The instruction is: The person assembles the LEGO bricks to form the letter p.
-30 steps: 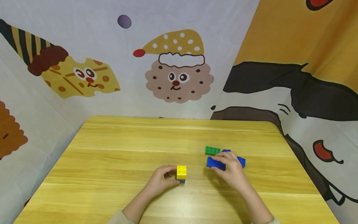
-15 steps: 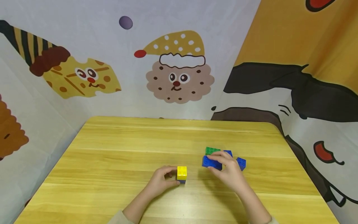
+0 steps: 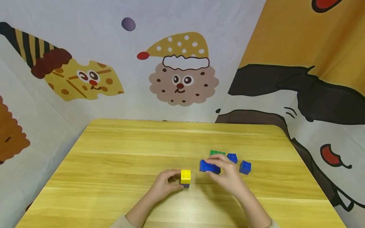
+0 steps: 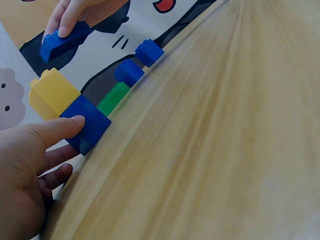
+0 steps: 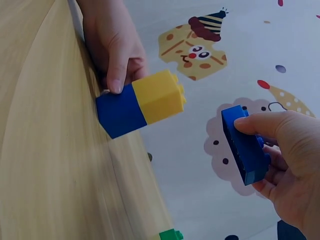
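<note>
Moved since a second ago: right hand (image 3: 226, 177) with long blue brick (image 3: 209, 167), now lifted off the table and carried leftward, away from the other bricks and closer to the yellow-on-blue stack (image 3: 185, 178). Left hand (image 3: 165, 185) unchanged in place.

Nearest: both forearms coming in from the lower edge, over a yellow wooden table (image 3: 114, 177) with lengthwise grain lines. Left hand grasping the stack, thumb (image 4: 67, 125) pressed on the blue lower brick (image 4: 87, 125), fingers curled behind; yellow upper brick (image 4: 52, 92) seated on top; stack standing on the table. Right hand pinching the long blue brick between thumb and fingers, held in the air just right of the stack, not touching it.

A little further: two small blue bricks (image 3: 232, 157) (image 3: 245, 167) lying on the table, apart from each other, and a flat green brick (image 3: 216, 153) just behind the right hand, partly hidden.

Furthest: far edge of the table meeting printed cloth walls on three sides. On the back wall (image 3: 85, 31), pale ground with a cartoon cookie face in a dotted yellow cap (image 3: 182, 76), a cheese-like figure with a striped hat (image 3: 82, 79), a purple dot. On the right wall (image 3: 313, 38), orange ground with large black and brown shapes.
</note>
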Motion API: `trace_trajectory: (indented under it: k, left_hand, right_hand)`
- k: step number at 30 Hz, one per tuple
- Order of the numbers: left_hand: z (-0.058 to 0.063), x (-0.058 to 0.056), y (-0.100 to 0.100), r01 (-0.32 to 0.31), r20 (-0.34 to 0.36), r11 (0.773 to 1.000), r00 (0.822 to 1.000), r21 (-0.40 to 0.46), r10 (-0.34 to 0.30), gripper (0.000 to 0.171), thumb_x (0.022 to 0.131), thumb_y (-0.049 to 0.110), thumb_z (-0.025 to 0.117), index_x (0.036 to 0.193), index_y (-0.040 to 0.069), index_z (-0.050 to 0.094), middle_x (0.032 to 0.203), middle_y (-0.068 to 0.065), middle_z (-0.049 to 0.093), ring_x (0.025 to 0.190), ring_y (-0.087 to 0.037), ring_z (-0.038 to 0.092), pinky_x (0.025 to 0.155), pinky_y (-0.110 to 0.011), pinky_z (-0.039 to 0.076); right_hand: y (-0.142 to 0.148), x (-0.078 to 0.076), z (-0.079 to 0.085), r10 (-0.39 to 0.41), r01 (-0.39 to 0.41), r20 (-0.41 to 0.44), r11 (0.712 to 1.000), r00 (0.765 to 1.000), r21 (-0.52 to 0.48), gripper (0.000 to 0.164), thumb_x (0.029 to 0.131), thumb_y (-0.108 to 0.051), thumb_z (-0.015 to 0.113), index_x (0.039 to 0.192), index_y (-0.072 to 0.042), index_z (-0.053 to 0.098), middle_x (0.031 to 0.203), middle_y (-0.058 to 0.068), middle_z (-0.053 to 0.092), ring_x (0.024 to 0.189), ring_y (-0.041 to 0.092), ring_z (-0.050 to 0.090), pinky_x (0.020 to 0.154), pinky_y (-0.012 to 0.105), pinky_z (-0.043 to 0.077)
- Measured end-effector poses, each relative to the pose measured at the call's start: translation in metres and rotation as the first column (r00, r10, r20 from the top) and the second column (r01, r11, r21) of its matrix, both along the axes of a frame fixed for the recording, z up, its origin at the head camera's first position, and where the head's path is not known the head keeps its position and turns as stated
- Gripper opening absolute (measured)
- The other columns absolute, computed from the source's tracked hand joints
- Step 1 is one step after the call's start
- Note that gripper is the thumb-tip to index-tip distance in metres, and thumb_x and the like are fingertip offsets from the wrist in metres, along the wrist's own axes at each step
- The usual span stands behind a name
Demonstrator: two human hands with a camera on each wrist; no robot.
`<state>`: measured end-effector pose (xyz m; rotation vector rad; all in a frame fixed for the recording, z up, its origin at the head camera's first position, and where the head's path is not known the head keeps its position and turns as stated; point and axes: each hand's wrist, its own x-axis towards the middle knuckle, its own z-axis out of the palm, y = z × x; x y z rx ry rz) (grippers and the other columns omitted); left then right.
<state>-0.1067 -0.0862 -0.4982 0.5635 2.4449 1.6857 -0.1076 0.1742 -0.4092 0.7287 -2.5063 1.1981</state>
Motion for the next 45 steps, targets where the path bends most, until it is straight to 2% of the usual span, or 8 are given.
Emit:
trace_trajectory:
  k: [14,19,24,30,39,45]
  left_hand:
    - [-0.002,0.000,0.000,-0.003,-0.014,1.000,1.000,-0.006,0.003,0.042,0.076,0.020,0.082,0.115,0.012,0.068,0.105,0.006,0.066,0.090,-0.016,0.057,0.080,-0.030,0.049]
    - [-0.003,-0.001,0.000,0.000,-0.020,1.000,1.000,0.002,0.000,0.042,0.076,0.021,0.082,0.115,0.013,0.068,0.105,0.005,0.066,0.090,-0.017,0.057,0.080,-0.031,0.049]
    - [-0.002,-0.001,0.000,-0.002,-0.024,1.000,1.000,-0.006,0.002,0.043,0.076,0.022,0.082,0.115,0.013,0.068,0.106,0.006,0.066,0.090,-0.017,0.057,0.080,-0.031,0.049]
    - [-0.002,-0.001,0.000,0.002,-0.039,1.000,0.999,-0.010,-0.002,0.043,0.076,0.022,0.082,0.116,0.013,0.068,0.107,0.005,0.066,0.090,-0.017,0.057,0.080,-0.031,0.049]
    - [-0.001,-0.002,0.000,0.003,-0.042,1.000,0.999,-0.017,-0.004,0.042,0.077,0.020,0.082,0.116,0.013,0.068,0.105,0.006,0.066,0.090,-0.016,0.058,0.080,-0.030,0.049]
    - [-0.001,-0.002,0.000,0.005,-0.044,1.000,0.999,-0.008,-0.005,0.042,0.077,0.020,0.081,0.117,0.013,0.068,0.105,0.006,0.066,0.091,-0.015,0.058,0.080,-0.030,0.050]
  right_hand:
    - [-0.019,0.002,0.001,0.089,-0.089,-0.008,0.996,0.996,-0.018,0.038,0.073,0.000,0.081,0.108,-0.010,0.072,0.112,-0.006,0.061,0.105,0.015,0.056,0.086,0.034,0.051]
    - [-0.024,0.001,-0.001,0.135,-0.136,-0.030,0.990,0.990,-0.032,0.037,0.073,0.000,0.081,0.108,-0.009,0.072,0.111,-0.005,0.061,0.103,0.016,0.056,0.084,0.031,0.051]
    - [-0.029,0.001,-0.002,0.173,-0.174,-0.014,0.983,0.985,-0.060,0.036,0.075,0.002,0.079,0.109,-0.007,0.071,0.112,-0.003,0.062,0.103,0.017,0.057,0.081,0.029,0.052]
    - [-0.034,0.003,-0.002,0.180,-0.178,0.042,0.982,0.983,-0.060,0.035,0.077,-0.001,0.078,0.111,-0.008,0.070,0.114,-0.003,0.060,0.105,0.018,0.055,0.082,0.029,0.052]
    - [-0.039,0.003,-0.006,0.187,-0.186,0.013,0.982,0.982,-0.025,0.035,0.075,-0.002,0.080,0.109,-0.008,0.071,0.113,0.001,0.062,0.105,0.019,0.055,0.082,0.031,0.052]
    - [-0.042,0.003,-0.007,0.197,-0.196,0.033,0.980,0.980,-0.024,0.036,0.075,-0.002,0.080,0.109,-0.008,0.071,0.114,0.002,0.061,0.106,0.019,0.055,0.083,0.029,0.052]
